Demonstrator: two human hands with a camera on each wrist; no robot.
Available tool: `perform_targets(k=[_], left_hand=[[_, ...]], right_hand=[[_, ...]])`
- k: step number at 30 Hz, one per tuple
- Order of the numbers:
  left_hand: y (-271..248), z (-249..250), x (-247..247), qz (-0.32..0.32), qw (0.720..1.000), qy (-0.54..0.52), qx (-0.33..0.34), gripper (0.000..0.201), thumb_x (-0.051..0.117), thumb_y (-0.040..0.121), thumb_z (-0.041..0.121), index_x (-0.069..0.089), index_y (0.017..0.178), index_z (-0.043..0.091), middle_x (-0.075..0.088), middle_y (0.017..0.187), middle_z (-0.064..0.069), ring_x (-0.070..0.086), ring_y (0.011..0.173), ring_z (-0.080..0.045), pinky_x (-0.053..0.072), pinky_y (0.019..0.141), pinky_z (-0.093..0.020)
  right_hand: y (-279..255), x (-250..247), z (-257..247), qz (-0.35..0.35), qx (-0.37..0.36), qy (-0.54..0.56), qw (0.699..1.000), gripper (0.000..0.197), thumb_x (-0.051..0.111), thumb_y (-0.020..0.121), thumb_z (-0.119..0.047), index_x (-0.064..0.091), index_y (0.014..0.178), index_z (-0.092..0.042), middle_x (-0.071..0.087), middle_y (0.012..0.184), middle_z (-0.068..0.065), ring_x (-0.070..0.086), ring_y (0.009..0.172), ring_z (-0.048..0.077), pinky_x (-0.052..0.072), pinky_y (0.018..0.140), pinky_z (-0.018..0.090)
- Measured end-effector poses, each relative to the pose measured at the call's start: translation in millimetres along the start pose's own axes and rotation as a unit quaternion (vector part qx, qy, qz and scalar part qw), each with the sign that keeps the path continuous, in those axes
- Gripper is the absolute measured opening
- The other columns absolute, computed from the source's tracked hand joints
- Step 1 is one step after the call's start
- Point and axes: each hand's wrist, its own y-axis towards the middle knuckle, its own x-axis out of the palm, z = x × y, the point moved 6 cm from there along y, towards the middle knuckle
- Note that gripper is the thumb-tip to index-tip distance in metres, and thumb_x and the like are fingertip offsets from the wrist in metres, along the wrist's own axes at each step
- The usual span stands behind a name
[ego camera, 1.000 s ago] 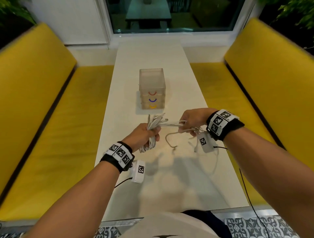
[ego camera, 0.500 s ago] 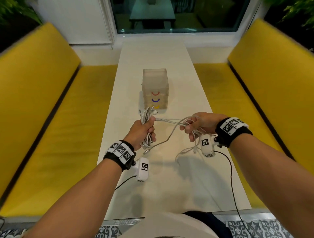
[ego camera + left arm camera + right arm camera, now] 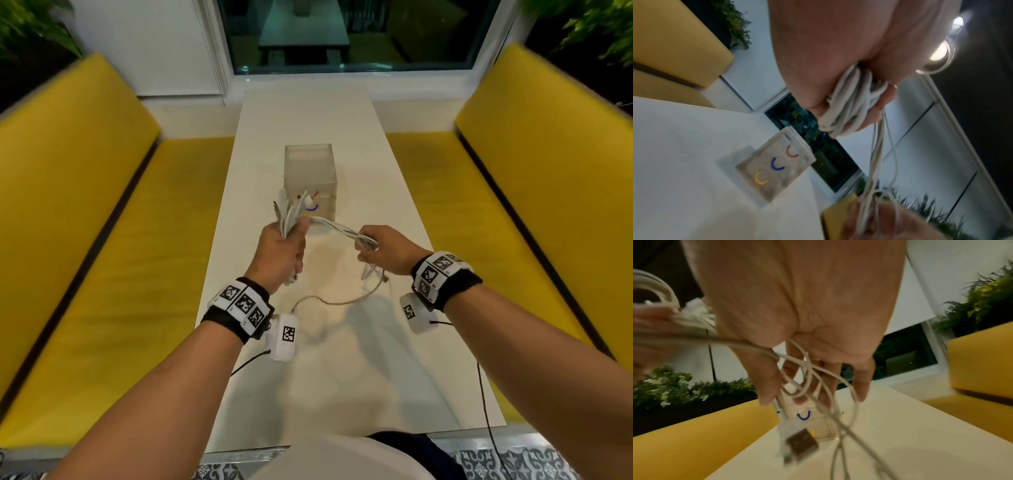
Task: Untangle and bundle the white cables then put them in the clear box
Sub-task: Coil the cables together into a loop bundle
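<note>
The white cables (image 3: 288, 216) are folded into a bundle that my left hand (image 3: 291, 236) grips in a fist; their looped ends stick up in front of the clear box (image 3: 310, 164). In the left wrist view the bundle (image 3: 851, 105) is squeezed between palm and fingers. Several strands (image 3: 337, 228) run from that fist to my right hand (image 3: 366, 250), which holds them between thumb and fingers. A loose tail (image 3: 337, 301) sags below both hands. In the right wrist view a USB plug (image 3: 801, 444) dangles under the fingers (image 3: 861, 386).
The clear box (image 3: 774, 165) stands mid-table with its top open and has red, blue and yellow arcs on its front. The white table (image 3: 359, 377) is long and narrow, with yellow benches (image 3: 102, 274) on both sides. Black sensor wires (image 3: 483, 394) hang from my wrists.
Both hands have risen and moved farther away, toward the box. The right hand has swung back closer to the left, and the strands between them are shorter.
</note>
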Motion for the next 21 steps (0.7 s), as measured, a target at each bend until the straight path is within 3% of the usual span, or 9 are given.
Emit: perform_targets(k=[3, 6, 9, 11, 14, 16, 17, 19, 21], left_hand=[[2.5, 27.4, -3.3, -0.002, 0.997, -0.066, 0.043, 0.038, 0.054, 0.103, 0.027, 0.05, 0.067, 0.017, 0.038, 0.048, 0.005, 0.033, 0.038, -0.015, 0.034, 0.042, -0.027], [7.3, 41.7, -10.8, -0.023, 0.997, -0.049, 0.063, 0.041, 0.054, 0.103, 0.027, 0.046, 0.065, 0.014, 0.036, 0.047, 0.005, 0.033, 0.036, -0.016, 0.035, 0.041, -0.027], [7.3, 34.2, -8.6, -0.03, 0.999, 0.004, 0.03, 0.045, 0.055, 0.103, 0.029, 0.052, 0.064, 0.008, 0.037, 0.048, 0.004, 0.032, 0.038, -0.017, 0.034, 0.042, -0.028], [5.4, 23.6, -3.5, -0.022, 1.0, 0.013, -0.002, 0.043, 0.056, 0.102, 0.031, 0.049, 0.064, 0.012, 0.038, 0.048, 0.004, 0.032, 0.038, -0.016, 0.034, 0.044, -0.028], [4.0, 10.5, 5.2, -0.017, 0.999, 0.015, -0.037, 0.042, 0.056, 0.102, 0.033, 0.046, 0.066, 0.015, 0.039, 0.048, 0.003, 0.033, 0.038, -0.015, 0.033, 0.044, -0.027], [1.9, 6.9, 12.9, -0.029, 0.998, 0.001, -0.058, 0.041, 0.057, 0.102, 0.034, 0.046, 0.067, 0.016, 0.038, 0.049, 0.003, 0.032, 0.039, -0.015, 0.032, 0.044, -0.026], [0.4, 7.5, 17.5, -0.041, 0.997, -0.01, -0.064, 0.04, 0.057, 0.102, 0.033, 0.047, 0.067, 0.016, 0.037, 0.049, 0.004, 0.031, 0.039, -0.015, 0.032, 0.043, -0.025], [-2.2, 11.0, 25.3, -0.072, 0.994, -0.038, -0.069, 0.036, 0.057, 0.102, 0.032, 0.052, 0.07, 0.016, 0.035, 0.048, 0.005, 0.031, 0.039, -0.014, 0.032, 0.04, -0.023], [-2.4, 11.8, 27.4, -0.1, 0.989, -0.083, -0.075, 0.034, 0.057, 0.102, 0.031, 0.052, 0.072, 0.015, 0.033, 0.048, 0.005, 0.03, 0.038, -0.012, 0.031, 0.038, -0.022]], right_hand=[[-3.1, -4.0, 20.0, 0.014, 0.089, -0.128, 0.988, 0.03, 0.075, 0.086, -0.03, 0.055, 0.108, -0.027, 0.061, 0.119, 0.003, 0.059, 0.111, 0.029, 0.039, 0.096, 0.046], [-15.7, -2.1, 54.7, -0.014, 0.196, -0.176, 0.965, 0.077, 0.082, 0.079, -0.041, 0.039, 0.141, -0.028, 0.05, 0.141, 0.008, 0.051, 0.128, 0.033, 0.03, 0.11, 0.054], [-21.5, 4.0, 48.7, -0.077, 0.191, -0.083, 0.975, 0.114, 0.091, 0.07, -0.033, 0.016, 0.156, -0.023, 0.04, 0.154, 0.017, 0.042, 0.139, 0.035, 0.035, 0.113, 0.05], [-21.1, -6.9, 21.4, -0.055, 0.141, 0.008, 0.988, 0.123, 0.092, 0.07, -0.024, 0.007, 0.16, -0.021, 0.029, 0.161, 0.019, 0.03, 0.148, 0.035, 0.03, 0.118, 0.047], [-21.0, -33.5, -26.7, 0.062, 0.041, 0.108, 0.991, 0.111, 0.084, 0.078, -0.012, 0.01, 0.16, -0.025, 0.026, 0.163, 0.009, 0.024, 0.151, 0.024, 0.036, 0.114, 0.033], [-21.9, -34.8, -56.3, 0.097, -0.037, 0.154, 0.983, 0.09, 0.077, 0.084, -0.011, 0.024, 0.156, -0.024, 0.04, 0.154, 0.004, 0.038, 0.14, 0.013, 0.039, 0.09, 0.004], [-21.5, -28.5, -68.6, 0.09, -0.072, 0.153, 0.981, 0.077, 0.075, 0.087, -0.015, 0.035, 0.152, -0.022, 0.049, 0.147, 0.002, 0.046, 0.131, 0.009, 0.039, 0.083, -0.001], [-15.6, -7.9, -76.5, 0.06, -0.119, 0.155, 0.979, 0.046, 0.073, 0.09, -0.02, 0.056, 0.133, -0.013, 0.066, 0.127, 0.003, 0.062, 0.113, 0.011, 0.048, 0.088, 0.011], [-10.6, 8.6, -66.8, 0.042, -0.103, 0.195, 0.974, 0.02, 0.068, 0.094, -0.019, 0.067, 0.106, -0.003, 0.074, 0.094, 0.014, 0.07, 0.087, 0.023, 0.055, 0.086, 0.039]])
